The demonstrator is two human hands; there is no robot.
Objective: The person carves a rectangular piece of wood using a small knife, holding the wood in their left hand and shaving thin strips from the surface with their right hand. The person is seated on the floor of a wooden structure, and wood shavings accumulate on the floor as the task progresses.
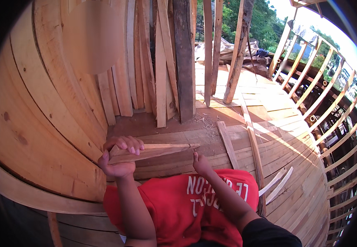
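My left hand [122, 156] is wrapped round the wide end of a long, tapering piece of wood [154, 151], which lies nearly level in front of me. Its narrow tip points right, towards my right hand [202, 163]. That hand is closed, with the thumb raised just below the tip. A thin dark line shows at the tip, above the thumb; whether it is a tool or a mark is too small to tell. Red cloth [166, 197] with white lettering spreads below both hands.
A curved plank wall [42, 111] rises close on my left. Upright boards [161, 82] and a dark post [183, 61] stand ahead. Loose strips [250, 136] and pale curved offcuts [279, 185] lie on the plank floor [297, 197]. Slatted railing [330, 99] bounds the right.
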